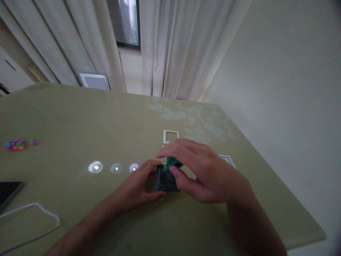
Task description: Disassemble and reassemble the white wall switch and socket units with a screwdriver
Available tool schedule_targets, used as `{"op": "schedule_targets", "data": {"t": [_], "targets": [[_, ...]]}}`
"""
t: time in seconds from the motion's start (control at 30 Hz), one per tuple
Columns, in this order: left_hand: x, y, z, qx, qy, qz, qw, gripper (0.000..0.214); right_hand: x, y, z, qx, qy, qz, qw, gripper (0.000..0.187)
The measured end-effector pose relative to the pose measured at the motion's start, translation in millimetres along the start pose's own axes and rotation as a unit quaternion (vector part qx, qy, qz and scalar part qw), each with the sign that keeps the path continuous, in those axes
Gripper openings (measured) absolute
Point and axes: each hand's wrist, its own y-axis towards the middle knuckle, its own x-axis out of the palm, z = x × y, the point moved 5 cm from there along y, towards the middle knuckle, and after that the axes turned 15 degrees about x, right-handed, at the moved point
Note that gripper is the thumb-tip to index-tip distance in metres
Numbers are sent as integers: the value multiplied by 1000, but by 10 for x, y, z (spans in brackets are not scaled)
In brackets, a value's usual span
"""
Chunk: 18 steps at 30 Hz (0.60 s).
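Observation:
A small dark square part (164,180) lies on the green table (80,121). My left hand (142,186) grips its left side, thumb and fingers closed around the edge. My right hand (205,172) hovers over the part and pinches a small green-handled tool (172,163), whose tip points down onto the part. A white square frame (171,136) lies just behind my hands, and another white plate (227,159) peeks out behind my right hand.
A pile of coloured small pieces (18,144) lies at the far left. A dark phone (9,190) and a white cable (34,213) sit at the near left. Three light reflections (114,167) shine on the cloth. Curtains and a wall stand beyond the table's edges.

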Motion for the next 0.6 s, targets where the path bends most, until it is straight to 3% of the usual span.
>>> {"op": "schedule_targets", "data": {"t": [0.1, 0.23, 0.37, 0.47, 0.6], "targets": [[8, -2, -16, -16, -10, -8, 1000, 72, -8, -3, 27, 6, -71, 37, 997, 22], [5, -6, -2, -31, -19, -22, 999, 64, 10, 29, 60, 10, -123, 93, 988, 32], [-14, -8, 20, -21, -15, -9, 1000, 66, 49, 48, 56, 16, -48, 35, 998, 23], [-14, -4, 29, -16, -18, -3, 1000, 68, 60, 30, 35, 8, -10, -3, 1000, 28], [-11, -9, 28, -29, -7, -8, 1000, 65, 75, 21, 29, 5, -37, 14, 999, 21]]}}
